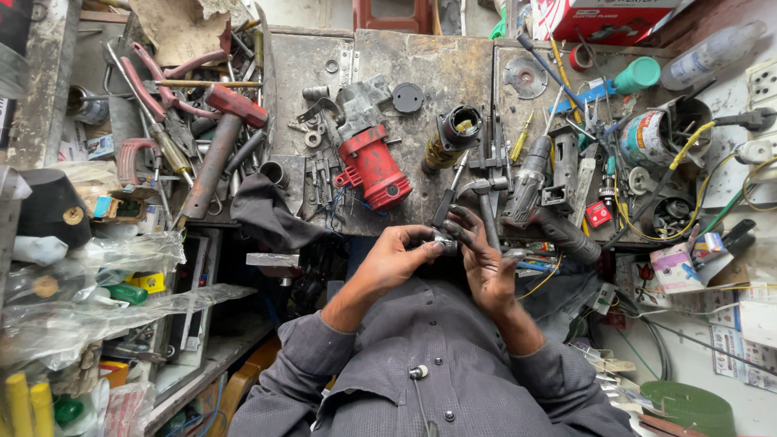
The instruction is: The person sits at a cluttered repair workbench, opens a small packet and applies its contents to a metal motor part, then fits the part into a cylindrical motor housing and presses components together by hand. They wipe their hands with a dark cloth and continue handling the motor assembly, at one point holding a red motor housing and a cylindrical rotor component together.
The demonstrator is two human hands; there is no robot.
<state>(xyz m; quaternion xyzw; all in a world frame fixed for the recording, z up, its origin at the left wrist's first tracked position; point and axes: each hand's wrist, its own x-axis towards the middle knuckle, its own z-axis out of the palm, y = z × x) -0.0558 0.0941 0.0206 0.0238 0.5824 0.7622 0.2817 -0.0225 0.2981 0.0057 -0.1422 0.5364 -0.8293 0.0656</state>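
Between my two hands, just off the near edge of the tabletop [453,57], I am holding a small dark metal part [444,240]. My left hand [394,257] is pinching it, thumb and fingertips closed on its left side, which is keeping it steady in the air over my lap rather than loose on the cluttered bench. My right hand [483,257] is closing around the other side, its greasy fingers [469,229] curling over the top, so both hands are gripping the same piece; how much of it sits under those fingers I cannot tell.

Just beyond my knuckles a hammer [484,198] is lying with its head towards the bench and its handle pointing back at me, near enough to grab. Touching its right side, a grey drill body [530,186] is resting on its side, handle trailing off towards my right elbow. A screwdriver with a dark handle [447,200] is lying just left of the hammer.

Further out, a red motor housing [374,166] is sitting stripped with its grey gear head above it, washers and small screws scattered beside it, seemingly where they came off. A wound armature [450,139] is leaning next to it. A dark rag [271,214] is hanging over the bench edge to my left. Well off left, red-handled pliers and a big hammer [222,146] are lying piled together; to the right, a tin can [647,136] is holding odd bits among yellow wires.
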